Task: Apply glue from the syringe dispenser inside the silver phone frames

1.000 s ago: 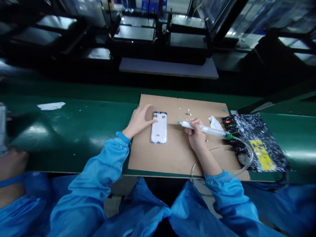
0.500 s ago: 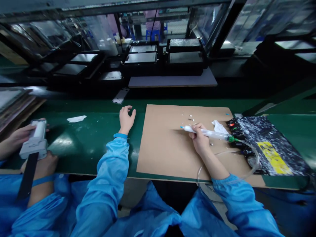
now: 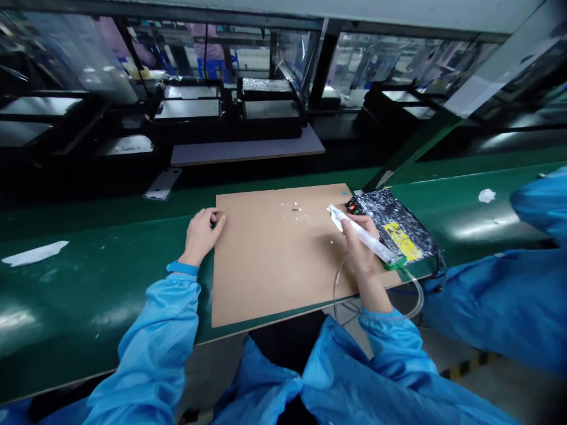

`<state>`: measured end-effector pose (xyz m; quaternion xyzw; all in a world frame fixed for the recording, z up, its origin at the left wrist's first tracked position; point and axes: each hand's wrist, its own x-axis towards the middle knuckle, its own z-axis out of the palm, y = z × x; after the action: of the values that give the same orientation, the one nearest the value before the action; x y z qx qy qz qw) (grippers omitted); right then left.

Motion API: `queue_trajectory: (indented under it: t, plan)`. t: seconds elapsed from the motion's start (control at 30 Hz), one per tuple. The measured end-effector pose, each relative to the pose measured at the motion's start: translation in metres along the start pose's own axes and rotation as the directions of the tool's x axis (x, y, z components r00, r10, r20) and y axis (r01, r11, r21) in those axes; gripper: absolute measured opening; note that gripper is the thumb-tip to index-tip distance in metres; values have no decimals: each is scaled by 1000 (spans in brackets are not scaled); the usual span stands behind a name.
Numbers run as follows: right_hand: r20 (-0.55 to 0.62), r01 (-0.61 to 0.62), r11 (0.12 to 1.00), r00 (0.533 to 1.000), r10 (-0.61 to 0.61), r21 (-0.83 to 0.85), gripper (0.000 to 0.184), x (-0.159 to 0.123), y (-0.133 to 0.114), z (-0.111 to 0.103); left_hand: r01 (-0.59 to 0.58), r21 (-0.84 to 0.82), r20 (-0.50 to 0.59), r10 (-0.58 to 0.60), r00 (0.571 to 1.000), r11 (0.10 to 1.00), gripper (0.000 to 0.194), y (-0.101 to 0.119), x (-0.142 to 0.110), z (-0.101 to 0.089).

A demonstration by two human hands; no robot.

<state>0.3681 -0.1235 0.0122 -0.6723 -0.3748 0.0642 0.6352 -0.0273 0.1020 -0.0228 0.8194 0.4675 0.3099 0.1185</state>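
Observation:
My right hand (image 3: 361, 242) is wrapped round a clear dispensing syringe (image 3: 370, 241), tilted over the right side of a cardboard sheet (image 3: 261, 265). A green cap with a clear tube (image 3: 419, 289) is fitted at the syringe's rear end. A white wipe (image 3: 335, 217) covers the syringe's tip, partly hidden by the fingers. My left hand (image 3: 202, 233) rests at the cardboard's left edge. Its fingers are loosely curled, with a dark gap between thumb and forefinger, and nothing shows in it.
A black speckled box (image 3: 394, 218) with a yellow label sits right of the cardboard. White crumbs (image 3: 296, 208) lie on the sheet. A white scrap (image 3: 35, 254) and a phone-shaped panel (image 3: 162, 184) are on the left. Black trays (image 3: 190, 109) stand behind. Another person's blue sleeve (image 3: 543, 206) is at right.
The view has swung right. My right hand has brought the syringe to the white wipe, which now covers its tip. My left hand has moved to the cardboard's edge, its fingers more curled.

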Motion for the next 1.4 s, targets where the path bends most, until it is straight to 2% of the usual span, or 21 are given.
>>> queue_trajectory:
  t: [0.07, 0.13, 0.23, 0.37, 0.47, 0.67, 0.87, 1.1, 1.4]
  plan:
    - [-17, 36, 992, 999, -38, -123, 48, -2, 11, -19, -3, 5, 13, 3, 1000, 1000, 32, -1, 0, 1]
    - [-12, 48, 972, 999, -53, -230, 51, -6, 23, -28, -3, 14, 29, 3, 1000, 1000, 33, -3, -1, 1]
    - [30, 76, 933, 997, -70, -351, 53, -9, 38, -29, 2, 20, 37, -3, 999, 1000, 34, -4, -1, 1]
    - [156, 135, 898, 985, -76, -418, 57, -4, 47, -25, 13, 16, 48, -13, 999, 1000, 34, -4, -1, 0]
    - [160, 103, 903, 986, -39, -417, 57, -2, 47, -23, 15, 18, 58, -16, 998, 1000, 34, -3, -1, -1]
    - [37, 4, 914, 999, 12, -405, 44, -8, 37, -19, 21, 15, 63, -22, 998, 1000, 34, -3, -1, -2]
    - [-9, 51, 925, 998, -59, -376, 38, -11, 30, -23, 32, 25, 68, -34, 997, 999, 32, -2, 0, -2]
    - [72, 32, 939, 997, -8, -342, 48, -10, 25, -20, 48, 31, 82, -50, 995, 998, 33, 1, 0, -3]
    - [97, 29, 936, 995, 6, -350, 44, -8, 24, -19, 47, 40, 88, -50, 995, 998, 34, 1, 0, -3]
